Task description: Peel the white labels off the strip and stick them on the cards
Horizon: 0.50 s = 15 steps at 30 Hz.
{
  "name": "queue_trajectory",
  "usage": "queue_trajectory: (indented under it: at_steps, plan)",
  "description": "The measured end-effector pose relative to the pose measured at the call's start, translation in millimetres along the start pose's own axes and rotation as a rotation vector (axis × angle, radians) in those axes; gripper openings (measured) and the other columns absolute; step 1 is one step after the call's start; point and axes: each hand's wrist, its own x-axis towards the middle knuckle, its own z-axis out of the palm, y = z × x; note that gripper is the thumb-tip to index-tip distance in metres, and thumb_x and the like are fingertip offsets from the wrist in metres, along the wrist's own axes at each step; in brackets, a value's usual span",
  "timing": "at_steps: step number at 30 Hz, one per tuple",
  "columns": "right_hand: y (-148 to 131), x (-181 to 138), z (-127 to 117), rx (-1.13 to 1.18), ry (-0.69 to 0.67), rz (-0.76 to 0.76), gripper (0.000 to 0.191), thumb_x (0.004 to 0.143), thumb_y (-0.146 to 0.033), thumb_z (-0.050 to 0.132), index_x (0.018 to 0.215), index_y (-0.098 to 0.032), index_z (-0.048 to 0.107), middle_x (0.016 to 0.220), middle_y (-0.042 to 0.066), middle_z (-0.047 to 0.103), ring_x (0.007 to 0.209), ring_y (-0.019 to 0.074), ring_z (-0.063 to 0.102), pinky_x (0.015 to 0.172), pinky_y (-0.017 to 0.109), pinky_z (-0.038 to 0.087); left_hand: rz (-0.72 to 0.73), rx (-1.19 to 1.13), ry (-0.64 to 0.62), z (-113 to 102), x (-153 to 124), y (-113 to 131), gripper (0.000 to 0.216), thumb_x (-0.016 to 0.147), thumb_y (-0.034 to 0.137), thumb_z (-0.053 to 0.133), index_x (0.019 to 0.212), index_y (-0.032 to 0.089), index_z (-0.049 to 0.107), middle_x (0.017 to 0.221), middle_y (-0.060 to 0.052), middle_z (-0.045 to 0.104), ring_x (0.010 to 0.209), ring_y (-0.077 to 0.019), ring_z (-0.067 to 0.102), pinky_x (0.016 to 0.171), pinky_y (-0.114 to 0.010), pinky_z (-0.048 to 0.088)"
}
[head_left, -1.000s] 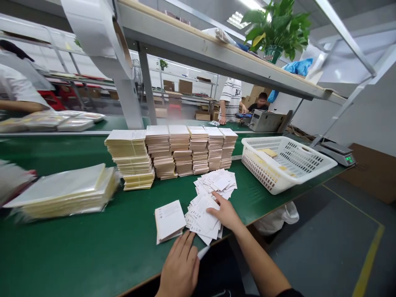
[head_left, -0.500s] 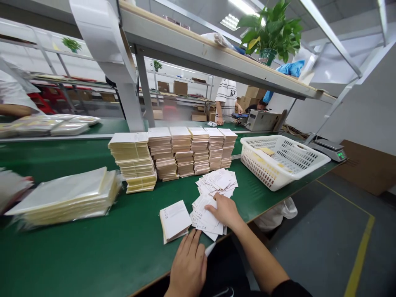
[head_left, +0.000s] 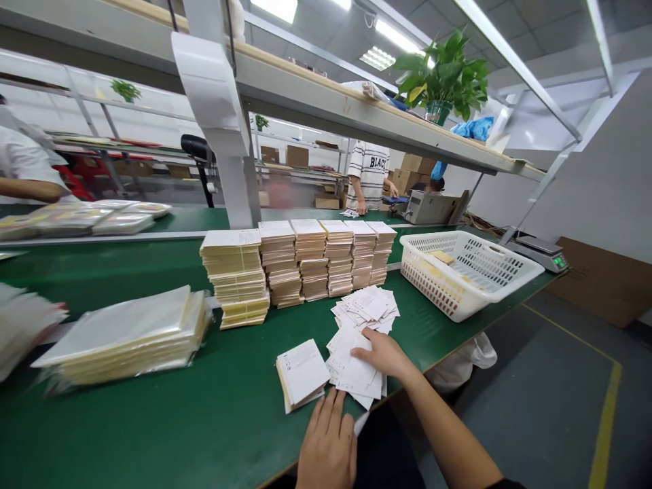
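My right hand (head_left: 384, 354) lies flat on a loose pile of white printed sheets (head_left: 354, 363), fingers pressing on top. More of these sheets (head_left: 367, 305) spread out behind it towards the stacks. My left hand (head_left: 326, 445) rests at the near table edge with its fingers apart, holding nothing. Just beyond those fingers sits a small squared stack of white booklets (head_left: 302, 375), apart from the hand. A narrow white slip (head_left: 360, 423) shows beside my left hand.
Tall stacks of cream booklets (head_left: 326, 261) stand on the green workbench (head_left: 153, 421), beside a plastic-wrapped bundle (head_left: 127, 343). A white plastic basket (head_left: 466, 272) stands to the right. A person in a striped shirt (head_left: 369, 175) stands beyond, under an overhead shelf (head_left: 326, 95).
The view has drifted, shifting the bench lower and rightward. My left hand has slid slightly right along the near edge. The loose sheets under my right hand look a little more gathered.
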Motion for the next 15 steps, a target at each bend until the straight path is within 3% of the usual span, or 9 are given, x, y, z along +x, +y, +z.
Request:
queue_trajectory:
  at_steps: [6,10,15]
  plan:
    - [-4.0,-3.4,-6.2,-0.042,-0.022,0.016,0.035,0.079,-0.045,0.064,0.103,-0.020,0.063,0.101,0.007,0.073,0.089,0.0222,0.066,0.070,0.027,0.039,0.020,0.011,-0.001,10.2,-11.1,-6.7,0.012,0.078,0.013,0.044,0.076,0.019,0.054,0.118,-0.012,0.068,0.117,-0.0247,0.059,0.104,-0.038,0.038]
    - [-10.8,-8.0,-2.9,-0.081,0.018,0.040,0.039,0.080,-0.043,0.062,0.108,-0.017,0.063,0.109,0.015,0.071,0.099,0.0292,0.066,0.077,0.033,0.041,0.010,0.003,0.023,14.9,-14.0,-7.0,0.012,0.078,0.014,0.043,0.074,0.019,0.053,0.117,-0.012,0.068,0.116,-0.0252,0.060,0.104,-0.039,0.038]
    - [-10.9,-6.7,2.5,-0.045,0.037,0.067,0.037,0.078,-0.043,0.063,0.103,-0.016,0.067,0.108,0.017,0.072,0.098,0.0307,0.066,0.081,0.037,0.043,-0.016,0.028,0.005,10.0,-9.0,-1.0,0.014,0.078,0.012,0.043,0.078,0.020,0.055,0.114,-0.011,0.069,0.114,-0.0240,0.060,0.102,-0.039,0.040]
